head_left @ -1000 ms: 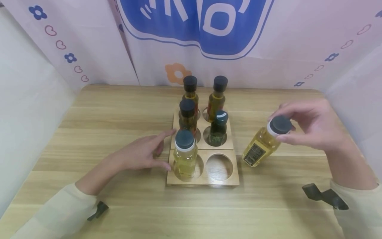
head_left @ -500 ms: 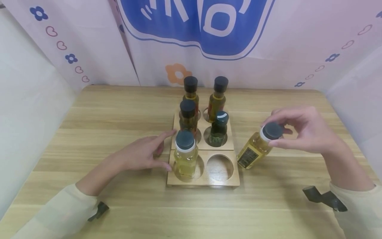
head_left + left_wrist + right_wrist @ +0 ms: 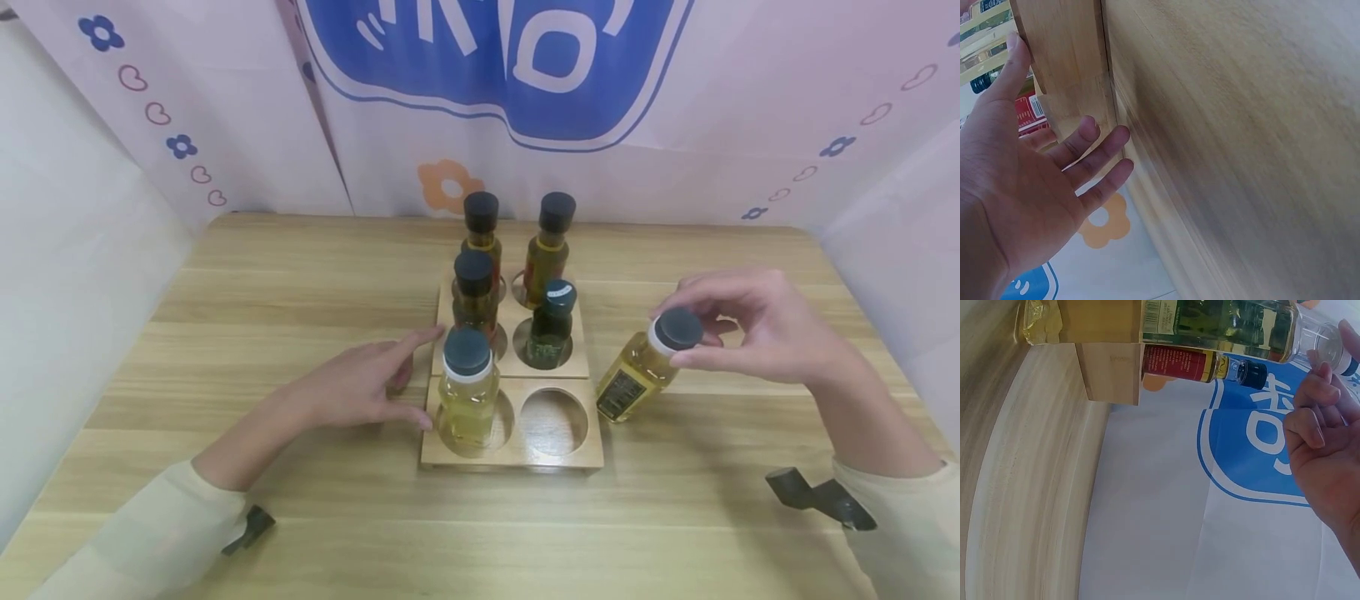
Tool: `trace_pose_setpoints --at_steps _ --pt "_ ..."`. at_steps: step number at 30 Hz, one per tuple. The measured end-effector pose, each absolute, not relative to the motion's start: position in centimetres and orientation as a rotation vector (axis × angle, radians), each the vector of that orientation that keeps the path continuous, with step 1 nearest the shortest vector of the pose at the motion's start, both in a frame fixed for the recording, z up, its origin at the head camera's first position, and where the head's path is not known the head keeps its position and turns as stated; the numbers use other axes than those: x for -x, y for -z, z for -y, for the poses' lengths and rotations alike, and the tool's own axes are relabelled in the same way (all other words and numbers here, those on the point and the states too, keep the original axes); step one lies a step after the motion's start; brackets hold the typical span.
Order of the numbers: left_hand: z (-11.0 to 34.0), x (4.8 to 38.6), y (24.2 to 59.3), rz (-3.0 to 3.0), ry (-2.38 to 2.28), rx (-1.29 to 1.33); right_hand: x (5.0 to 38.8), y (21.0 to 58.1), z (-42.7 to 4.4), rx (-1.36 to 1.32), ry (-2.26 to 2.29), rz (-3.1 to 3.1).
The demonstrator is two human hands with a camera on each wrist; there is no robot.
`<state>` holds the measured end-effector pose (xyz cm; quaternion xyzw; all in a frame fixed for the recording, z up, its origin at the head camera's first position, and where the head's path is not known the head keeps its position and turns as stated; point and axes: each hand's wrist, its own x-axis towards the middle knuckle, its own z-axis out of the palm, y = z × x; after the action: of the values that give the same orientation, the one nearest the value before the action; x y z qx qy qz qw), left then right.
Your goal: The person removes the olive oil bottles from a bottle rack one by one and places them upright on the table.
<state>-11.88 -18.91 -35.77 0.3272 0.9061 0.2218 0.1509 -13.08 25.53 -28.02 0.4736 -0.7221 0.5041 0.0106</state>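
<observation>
My right hand pinches a bottle of yellow oil at its dark-capped neck, just right of the wooden rack. Its base is at or near the tabletop; contact is not certain. In the right wrist view, this oil bottle reaches across the top, with fingers at its neck. My left hand has thumb and forefinger spread against the rack's left side. In the left wrist view, that hand holds nothing. A pale oil bottle stands in the front-left hole; the front-right hole holds nothing.
Behind, on the rack's higher step, stand a small green bottle, a black-capped bottle and two more black-capped bottles at the back. The wooden table ends at a printed curtain.
My right hand has brought the oil bottle left, up beside the rack's right side, with little motion in the last half second. My left hand and the rack stay put.
</observation>
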Motion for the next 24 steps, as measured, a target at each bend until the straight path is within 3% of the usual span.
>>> trace_pose_setpoints --at_steps 11,24 --pt "18.92 12.03 35.71 -2.611 -0.627 -0.935 13.12 27.59 -25.63 -1.339 -1.444 2.398" --pt "18.8 12.17 35.43 -2.591 -0.632 -0.914 13.22 27.73 -26.03 -1.357 -1.555 2.399"
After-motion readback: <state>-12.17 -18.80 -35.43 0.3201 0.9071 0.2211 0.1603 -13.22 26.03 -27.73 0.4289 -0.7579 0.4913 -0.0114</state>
